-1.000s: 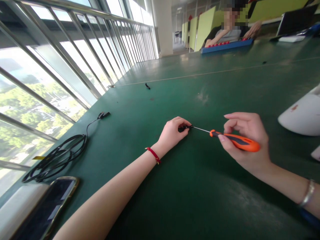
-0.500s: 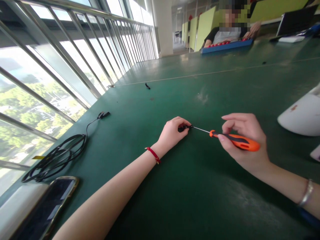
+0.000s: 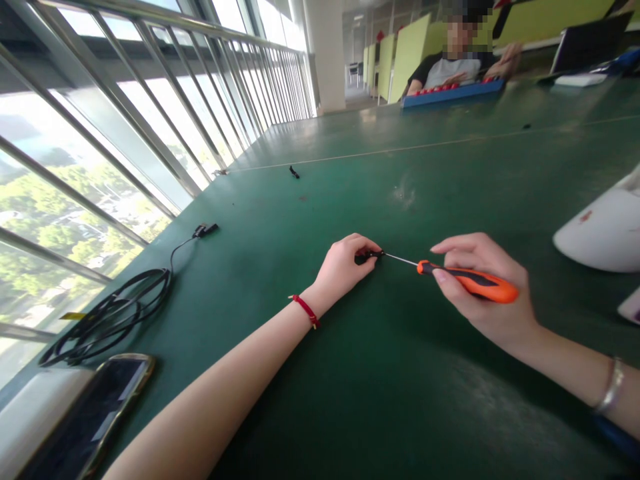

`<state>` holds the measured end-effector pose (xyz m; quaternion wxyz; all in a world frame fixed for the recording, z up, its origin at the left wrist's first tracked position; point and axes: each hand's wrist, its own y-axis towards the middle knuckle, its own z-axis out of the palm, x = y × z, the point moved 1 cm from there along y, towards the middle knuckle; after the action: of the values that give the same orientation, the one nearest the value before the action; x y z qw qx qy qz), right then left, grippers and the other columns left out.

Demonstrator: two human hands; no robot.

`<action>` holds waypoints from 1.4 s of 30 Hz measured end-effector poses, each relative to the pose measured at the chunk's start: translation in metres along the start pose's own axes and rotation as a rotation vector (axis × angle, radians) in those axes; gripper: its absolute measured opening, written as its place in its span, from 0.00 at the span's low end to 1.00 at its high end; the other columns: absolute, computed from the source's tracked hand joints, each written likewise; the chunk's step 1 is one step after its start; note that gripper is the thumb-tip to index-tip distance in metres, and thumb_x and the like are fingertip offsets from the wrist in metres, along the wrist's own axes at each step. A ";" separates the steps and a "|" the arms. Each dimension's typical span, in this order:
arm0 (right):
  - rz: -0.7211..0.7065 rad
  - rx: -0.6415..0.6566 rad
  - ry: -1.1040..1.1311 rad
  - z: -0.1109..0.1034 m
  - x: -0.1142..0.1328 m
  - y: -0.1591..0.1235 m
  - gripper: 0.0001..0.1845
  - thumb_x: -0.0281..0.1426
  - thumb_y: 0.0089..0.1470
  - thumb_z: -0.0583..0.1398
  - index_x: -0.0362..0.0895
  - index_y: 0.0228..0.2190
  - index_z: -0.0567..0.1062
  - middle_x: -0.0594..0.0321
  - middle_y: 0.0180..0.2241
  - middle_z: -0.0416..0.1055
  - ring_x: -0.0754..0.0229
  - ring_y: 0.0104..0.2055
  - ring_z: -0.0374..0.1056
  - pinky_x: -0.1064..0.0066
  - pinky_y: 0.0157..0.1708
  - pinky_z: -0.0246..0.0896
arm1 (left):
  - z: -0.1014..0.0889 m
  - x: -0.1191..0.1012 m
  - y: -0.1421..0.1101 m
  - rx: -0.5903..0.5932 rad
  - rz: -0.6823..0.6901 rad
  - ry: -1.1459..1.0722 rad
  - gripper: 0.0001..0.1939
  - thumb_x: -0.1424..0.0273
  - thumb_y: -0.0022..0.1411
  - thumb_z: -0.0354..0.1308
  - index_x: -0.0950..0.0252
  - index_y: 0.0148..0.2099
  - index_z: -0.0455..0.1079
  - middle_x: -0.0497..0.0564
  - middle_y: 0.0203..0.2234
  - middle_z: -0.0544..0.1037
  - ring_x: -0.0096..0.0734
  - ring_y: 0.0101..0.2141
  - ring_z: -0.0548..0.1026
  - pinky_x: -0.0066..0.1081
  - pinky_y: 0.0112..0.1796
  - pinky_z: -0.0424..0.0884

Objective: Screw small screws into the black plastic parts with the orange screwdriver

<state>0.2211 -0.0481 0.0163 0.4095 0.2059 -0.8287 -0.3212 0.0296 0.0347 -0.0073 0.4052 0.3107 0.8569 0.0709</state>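
Observation:
My left hand rests on the green table, its fingers pinched round a small black part. My right hand is closed on an orange and black screwdriver. The thin metal shaft points left and its tip meets the black part at my left fingertips. A red cord sits on my left wrist, a silver bracelet on my right.
A coiled black cable and a phone lie at the near left by the window railing. A white rounded object stands at the right. A small black piece lies further back. A person sits at the far end behind a blue tray.
My right-hand fingers have curled down closer onto the screwdriver handle. My left hand and the black part have stayed put.

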 end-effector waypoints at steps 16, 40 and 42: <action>0.002 0.030 -0.063 0.000 0.004 0.000 0.06 0.29 0.49 0.59 0.47 0.33 0.69 0.70 0.18 0.66 0.65 0.20 0.64 0.69 0.24 0.60 | 0.001 0.002 -0.001 -0.008 0.009 -0.002 0.09 0.77 0.55 0.55 0.66 0.38 0.73 0.50 0.34 0.75 0.26 0.32 0.72 0.28 0.36 0.71; 0.004 -0.015 0.006 0.001 -0.001 0.000 0.12 0.28 0.48 0.60 0.48 0.38 0.69 0.68 0.23 0.65 0.64 0.23 0.64 0.68 0.26 0.63 | 0.001 0.001 0.000 -0.014 0.001 0.003 0.09 0.77 0.55 0.55 0.66 0.38 0.74 0.50 0.33 0.75 0.26 0.32 0.71 0.28 0.35 0.71; 0.004 -0.008 -0.063 0.001 0.000 0.000 0.05 0.30 0.49 0.60 0.47 0.32 0.70 0.66 0.25 0.68 0.64 0.24 0.66 0.68 0.26 0.62 | 0.001 0.001 0.000 -0.012 0.003 0.001 0.09 0.77 0.55 0.55 0.66 0.38 0.74 0.50 0.33 0.75 0.26 0.32 0.71 0.27 0.35 0.71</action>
<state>0.2201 -0.0480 0.0157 0.3845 0.1926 -0.8404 -0.3300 0.0296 0.0347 -0.0081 0.4065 0.3093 0.8562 0.0767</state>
